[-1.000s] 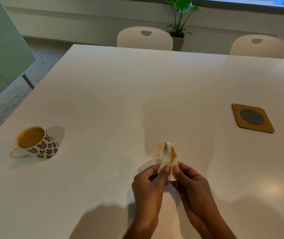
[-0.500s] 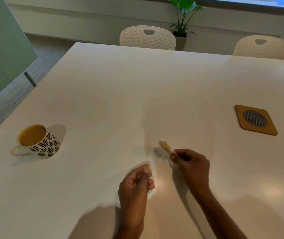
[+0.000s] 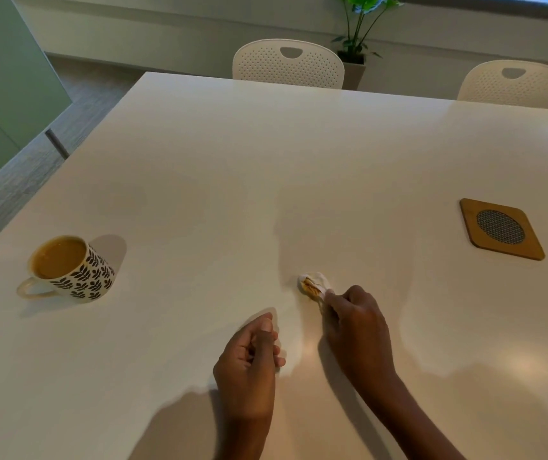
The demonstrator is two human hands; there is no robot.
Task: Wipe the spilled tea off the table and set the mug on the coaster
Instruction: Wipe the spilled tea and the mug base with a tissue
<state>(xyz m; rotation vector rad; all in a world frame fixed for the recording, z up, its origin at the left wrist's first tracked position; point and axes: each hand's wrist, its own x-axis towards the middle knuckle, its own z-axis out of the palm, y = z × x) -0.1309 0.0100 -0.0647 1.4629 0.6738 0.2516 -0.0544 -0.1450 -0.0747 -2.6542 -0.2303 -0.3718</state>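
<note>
- Mug (image 3: pixel 68 268): sitting upright at the left of the tabletop (image 3: pixel 232 167), handle pointing toward the near left, nearly full of milky tea; nothing is touching it, and it is standing well apart from both hands.
- Left hand (image 3: pixel 249 356): resting near the middle of the near edge, fingers curling loosely inward with the thumb lying along them; it is holding nothing visible and appears to be just brushing the tabletop.
- Tissue (image 3: pixel 312 284): a small white wad stained brown, pressing on the tabletop just to the far side of the right hand; no clear puddle is showing around it, so the spill is looking largely taken up.
- Right hand (image 3: pixel 357 322): fingers pinching closed on the near tail of the tissue, knuckles facing up, the wad trailing out at the fingertips.
- Step in hand, as a judgement: finishing the wipe. Doing it well is meaning keeping the stained face down, drawing the wad inward across any remaining film rather than pushing liquid outward, and checking the glossy surface for streaks before letting go.
- Coaster (image 3: pixel 501 228): a square wooden piece with a round mesh centre, lying flat at the far right, bare; the full mug is still needing a slow, level carry across the whole tabletop to reach it.
</note>
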